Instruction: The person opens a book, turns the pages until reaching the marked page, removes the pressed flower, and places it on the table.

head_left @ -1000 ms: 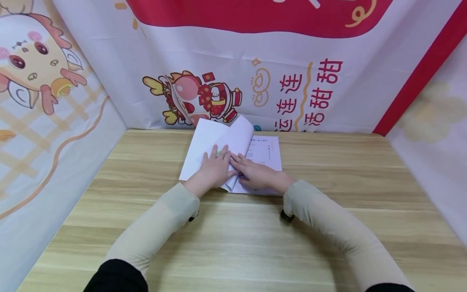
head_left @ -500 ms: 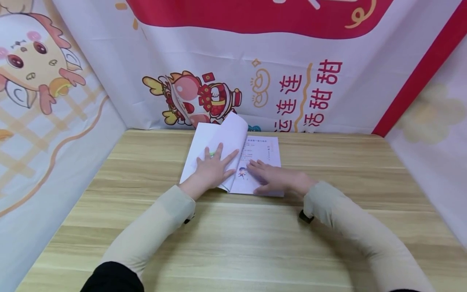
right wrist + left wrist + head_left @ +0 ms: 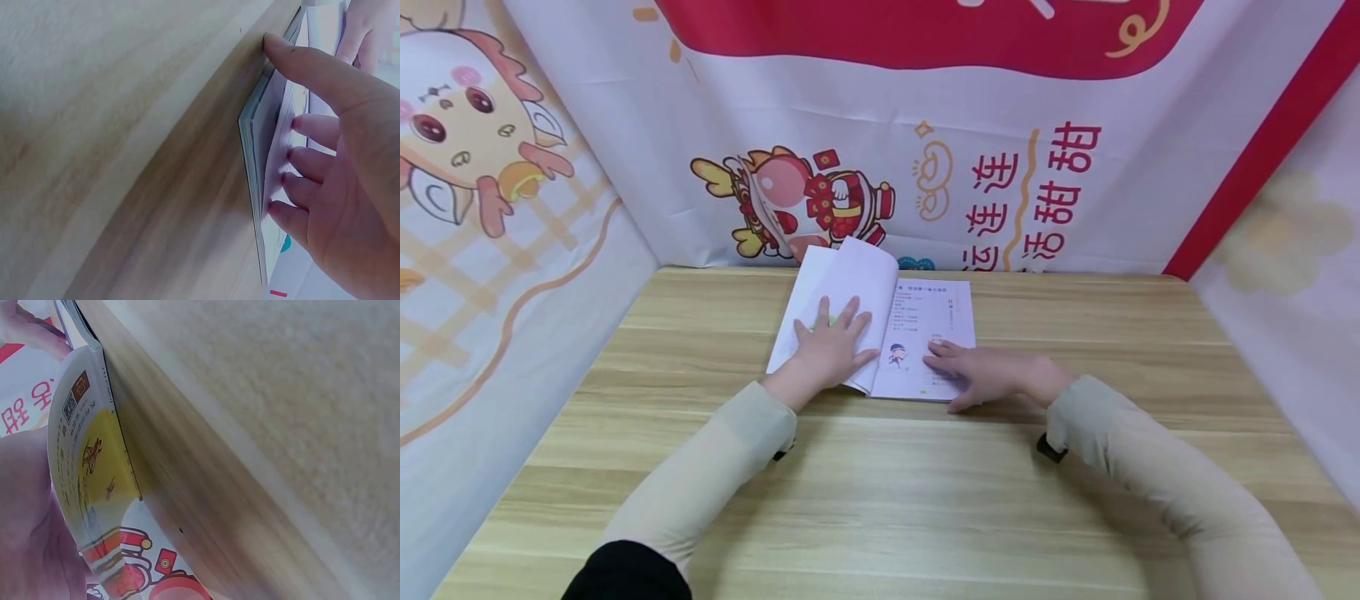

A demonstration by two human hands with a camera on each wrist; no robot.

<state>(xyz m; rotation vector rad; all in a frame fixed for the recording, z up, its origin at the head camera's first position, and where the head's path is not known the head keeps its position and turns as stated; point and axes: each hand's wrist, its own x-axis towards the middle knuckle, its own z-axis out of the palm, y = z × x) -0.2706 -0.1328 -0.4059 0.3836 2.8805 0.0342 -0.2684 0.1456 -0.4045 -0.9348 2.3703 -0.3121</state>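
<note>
One smooth, wood-grained counter bears the open book near twelve o'clock. Its left leaves, thin white paper, curl under the left hand, fingers spread. The right hand has slid toward three o'clock, fingers slightly apart, baring a tiny cartoon; the smoothing stroke seems nearly finished.

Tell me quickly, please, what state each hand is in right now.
Left hand: open, resting spread on the left page, gripping nothing.
Right hand: open, touching the right page, gripping nothing.
</note>
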